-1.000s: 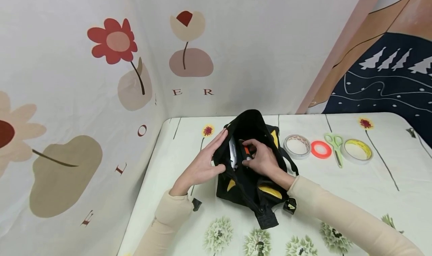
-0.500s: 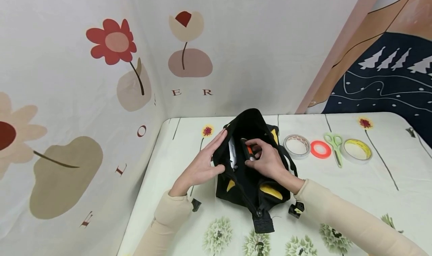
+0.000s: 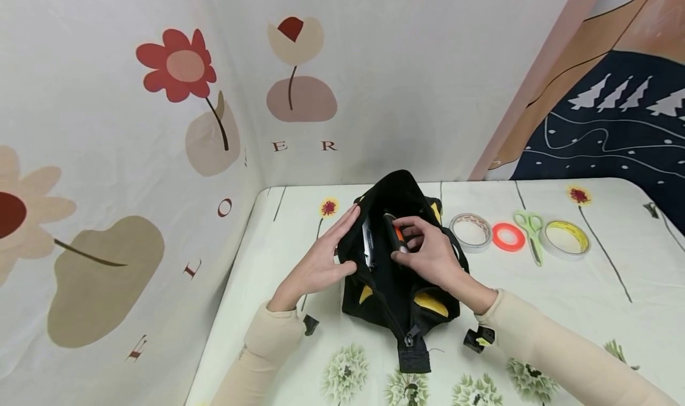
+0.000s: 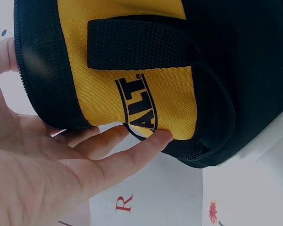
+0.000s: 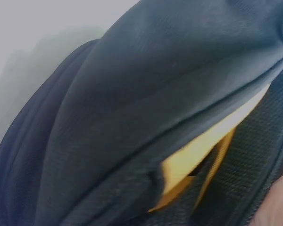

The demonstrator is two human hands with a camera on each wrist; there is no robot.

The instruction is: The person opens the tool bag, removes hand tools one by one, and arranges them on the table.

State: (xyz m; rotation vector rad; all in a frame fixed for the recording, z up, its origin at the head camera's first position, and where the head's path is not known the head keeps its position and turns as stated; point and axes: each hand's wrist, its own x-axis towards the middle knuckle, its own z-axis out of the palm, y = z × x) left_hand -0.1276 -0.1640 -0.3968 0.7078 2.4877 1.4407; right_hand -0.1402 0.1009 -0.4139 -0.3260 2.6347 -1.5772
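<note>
One stiff, probably light tool (image 3: 398, 234), best held mid-body, is pinched by the right hand (image 3: 432, 256); the spread left hand (image 3: 323, 258) steadies the soft bag (image 3: 374, 309).

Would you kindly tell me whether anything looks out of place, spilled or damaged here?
Nothing stands out to me. The black bag gapes open, but that fits the orange-black tool being handled inside it. Three tape rolls and green scissors lie off to its right on the table, with no visible spill or damage.
</note>
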